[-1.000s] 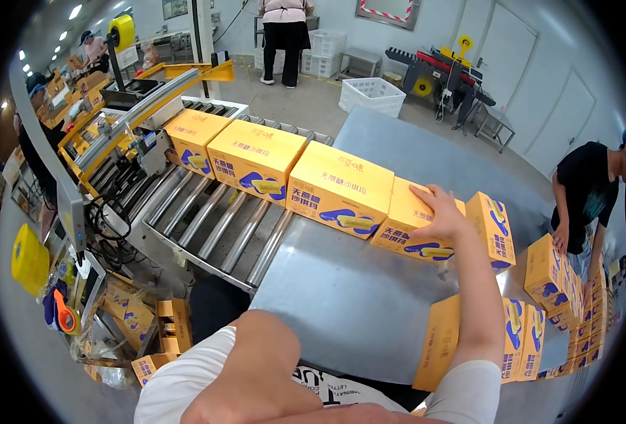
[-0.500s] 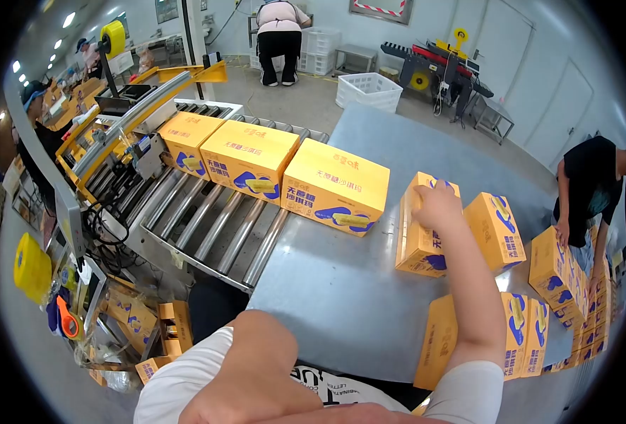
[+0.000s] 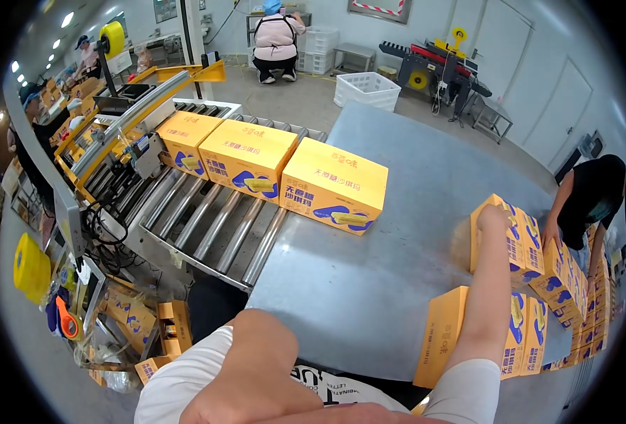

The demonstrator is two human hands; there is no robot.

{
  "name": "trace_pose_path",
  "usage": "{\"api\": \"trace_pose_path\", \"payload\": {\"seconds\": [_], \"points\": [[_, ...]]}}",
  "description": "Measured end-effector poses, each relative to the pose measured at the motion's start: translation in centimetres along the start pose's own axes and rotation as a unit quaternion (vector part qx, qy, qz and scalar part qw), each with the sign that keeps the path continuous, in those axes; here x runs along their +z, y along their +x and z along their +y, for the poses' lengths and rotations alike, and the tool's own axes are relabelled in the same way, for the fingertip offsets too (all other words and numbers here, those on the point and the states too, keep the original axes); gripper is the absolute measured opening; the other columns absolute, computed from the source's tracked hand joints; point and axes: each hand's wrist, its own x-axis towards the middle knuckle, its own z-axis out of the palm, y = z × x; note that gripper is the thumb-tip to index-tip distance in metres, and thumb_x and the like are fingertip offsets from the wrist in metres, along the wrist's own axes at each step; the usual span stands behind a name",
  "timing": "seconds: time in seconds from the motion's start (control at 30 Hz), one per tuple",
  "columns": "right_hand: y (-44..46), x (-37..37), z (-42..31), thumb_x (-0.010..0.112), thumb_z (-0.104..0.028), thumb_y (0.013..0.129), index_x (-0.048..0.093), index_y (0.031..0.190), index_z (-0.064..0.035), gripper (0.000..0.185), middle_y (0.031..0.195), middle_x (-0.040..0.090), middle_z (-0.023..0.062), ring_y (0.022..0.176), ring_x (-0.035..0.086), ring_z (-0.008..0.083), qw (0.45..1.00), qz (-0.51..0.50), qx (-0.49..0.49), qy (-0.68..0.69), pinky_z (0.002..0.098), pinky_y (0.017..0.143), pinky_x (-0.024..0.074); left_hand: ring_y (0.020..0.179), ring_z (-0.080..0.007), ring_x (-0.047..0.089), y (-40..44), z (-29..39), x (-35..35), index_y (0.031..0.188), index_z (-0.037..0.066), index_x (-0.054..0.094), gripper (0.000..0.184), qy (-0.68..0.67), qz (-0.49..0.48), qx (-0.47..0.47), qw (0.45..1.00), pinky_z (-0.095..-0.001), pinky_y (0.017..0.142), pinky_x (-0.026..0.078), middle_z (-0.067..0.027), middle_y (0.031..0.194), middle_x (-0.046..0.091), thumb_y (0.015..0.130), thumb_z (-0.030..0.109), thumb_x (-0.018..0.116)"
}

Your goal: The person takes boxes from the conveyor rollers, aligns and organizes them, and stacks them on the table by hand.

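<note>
My right hand [image 3: 494, 218] is on the near end of a yellow carton [image 3: 484, 237] at the right of the metal table [image 3: 369, 283], its fingers mostly hidden. That carton stands on end against another yellow carton [image 3: 530, 240]. Nearer to me stand more upright cartons [image 3: 440, 339], partly behind my right forearm. Three yellow cartons lie in a row at the left: one [image 3: 334, 185] on the table's edge, the others [image 3: 249, 155] on the rollers. My other forearm crosses my chest at the bottom, and my left hand cannot be made out.
A roller conveyor [image 3: 210, 240] with a taping machine [image 3: 140, 159] is at the left. A co-worker [image 3: 588, 191] bends over stacked cartons at the right. Another person [image 3: 276, 42] crouches at the back, near a white crate [image 3: 367, 90].
My right hand has moved right and toward me, bringing the carton from the row against the upright one. The person at the back has turned and crouched lower.
</note>
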Motion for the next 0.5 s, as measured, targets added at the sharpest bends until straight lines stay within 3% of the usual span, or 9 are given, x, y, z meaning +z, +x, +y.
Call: {"api": "trace_pose_path", "payload": {"seconds": [0.03,0.13,0.33,0.43,0.5], "points": [[0.2,0.0,0.2,0.064,-0.02,0.093,0.063,0.14,-0.0152,0.047,0.15,0.054,0.0146,0.147,0.039,0.0396,0.998,-0.006,-0.019,0.056,0.0515,0.109,0.0474,0.095,-0.0191,0.071,-0.1,-0.3,0.0,0.102,0.019,0.08,0.032,0.002,-0.002,0.009,1.0,-0.032,0.08,0.055,0.0028,0.108,0.075,0.085,0.046,0.08],[0.8,0.1,0.1,0.063,-0.019,0.092,0.066,0.135,-0.0146,0.043,0.149,0.054,0.0152,0.144,0.042,0.0391,0.989,0.027,-0.061,0.131,0.0519,0.107,0.0484,0.094,-0.0186,0.071,0.5,0.2,-0.5,0.102,0.019,0.08,0.032,-0.001,-0.016,-0.003,1.0,-0.0314,0.08,0.055,0.003,0.107,0.075,0.085,0.046,0.081],[3.0,1.8,-0.3,0.072,-0.034,0.09,0.071,0.125,-0.0105,0.042,0.133,0.066,0.0166,0.13,0.057,0.0343,0.943,0.147,-0.187,0.232,0.0462,0.106,0.0489,0.094,-0.0181,0.071,0.2,0.1,-0.1,0.101,0.019,0.08,0.032,-0.007,-0.004,-0.006,1.0,-0.0308,0.079,0.055,0.0031,0.107,0.075,0.084,0.046,0.081],[3.6,2.3,-1.7,0.073,-0.042,0.09,0.071,0.125,-0.0087,0.048,0.128,0.069,0.0176,0.125,0.062,0.0342,0.871,0.138,-0.324,0.342,0.0435,0.107,0.0476,0.095,-0.0187,0.071,0.0,0.0,0.2,0.102,0.018,0.08,0.034,0.008,0.007,0.004,1.0,-0.0312,0.08,0.055,0.0024,0.108,0.075,0.084,0.046,0.082],[1.8,1.1,-2.6,0.07,-0.044,0.093,0.071,0.125,-0.0081,0.048,0.13,0.068,0.0182,0.126,0.061,0.0345,0.84,0.065,-0.368,0.392,0.043,0.108,0.0466,0.096,-0.0191,0.071,-0.2,-0.1,0.3,0.103,0.017,0.08,0.035,0.011,0.014,0.011,1.0,-0.0315,0.081,0.055,0.0018,0.109,0.074,0.084,0.046,0.082]]}}
